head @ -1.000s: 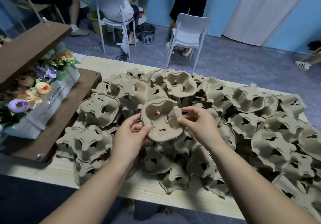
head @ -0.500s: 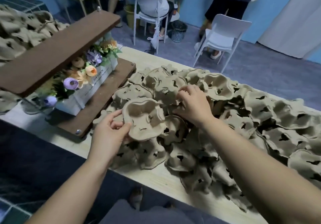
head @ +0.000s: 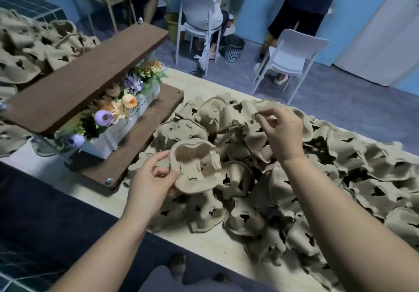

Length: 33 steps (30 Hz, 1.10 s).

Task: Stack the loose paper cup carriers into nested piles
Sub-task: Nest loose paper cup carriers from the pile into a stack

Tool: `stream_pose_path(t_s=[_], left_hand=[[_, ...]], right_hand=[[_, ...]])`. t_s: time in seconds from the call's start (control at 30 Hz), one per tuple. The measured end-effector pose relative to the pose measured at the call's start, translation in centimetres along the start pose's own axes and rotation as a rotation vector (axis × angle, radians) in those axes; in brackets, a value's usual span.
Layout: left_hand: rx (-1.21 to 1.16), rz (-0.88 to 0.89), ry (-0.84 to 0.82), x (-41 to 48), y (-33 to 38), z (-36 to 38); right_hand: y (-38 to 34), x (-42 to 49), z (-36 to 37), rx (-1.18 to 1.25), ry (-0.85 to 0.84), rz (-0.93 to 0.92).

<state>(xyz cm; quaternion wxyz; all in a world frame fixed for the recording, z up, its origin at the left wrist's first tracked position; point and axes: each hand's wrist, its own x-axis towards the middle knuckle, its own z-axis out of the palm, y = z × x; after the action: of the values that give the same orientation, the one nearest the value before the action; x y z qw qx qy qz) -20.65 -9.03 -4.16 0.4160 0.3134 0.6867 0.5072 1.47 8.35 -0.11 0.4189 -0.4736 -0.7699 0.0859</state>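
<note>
A big heap of loose brown pulp cup carriers (head: 317,178) covers the light wooden table (head: 213,244). My left hand (head: 152,178) grips one carrier (head: 195,167) by its left rim and holds it, hollows up, above the heap's near left side. Farther back, my right hand (head: 281,133) pinches the rim of another carrier (head: 263,108) near the heap's far side.
A brown two-level wooden shelf (head: 86,80) with a white box of artificial flowers (head: 122,119) stands at the table's left end. More carriers (head: 29,49) pile up behind it. White chairs (head: 292,56) and several people are beyond the table.
My right hand let go of the carrier held with both hands and reached back into the heap, where it now pinches another. The left hand keeps the first carrier. The view swung left.
</note>
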Motion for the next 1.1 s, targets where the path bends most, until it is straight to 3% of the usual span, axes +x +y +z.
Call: stream_pose_path(t_s=[0.13, 0.33, 0.43, 0.53, 0.67, 0.93, 1.1], left_hand=[[-0.040, 0.007, 0.004, 0.1, 0.3, -0.6], [-0.069, 0.001, -0.009, -0.1, 0.1, -0.6], [-0.076, -0.011, -0.032, -0.4, -0.1, -0.4], [-0.048, 0.004, -0.058, -0.7, -0.1, -0.3], [-0.008, 0.010, -0.068, -1.0, -0.4, -0.2], [0.007, -0.024, -0.084, -1.1, -2.0, -0.3], [0.043, -0.039, -0.081, -1.2, -2.3, 0.0]], right_hand=[[-1.9, 0.9, -2.7, 0.133, 0.026, 0.279], [-4.4, -2.2, -4.6, 0.702, -0.185, 0.772], [-4.9, -5.3, -3.9, 0.771, -0.297, 1.025], [-5.5, -7.5, -2.8, 0.856, -0.323, 1.164], [-6.1, -8.6, -2.2, 1.006, -0.341, 1.186], [-6.6, -10.9, -0.2, 0.958, -0.361, 1.099], [-6.9, -11.6, 1.7, 0.958, -0.382, 1.165]])
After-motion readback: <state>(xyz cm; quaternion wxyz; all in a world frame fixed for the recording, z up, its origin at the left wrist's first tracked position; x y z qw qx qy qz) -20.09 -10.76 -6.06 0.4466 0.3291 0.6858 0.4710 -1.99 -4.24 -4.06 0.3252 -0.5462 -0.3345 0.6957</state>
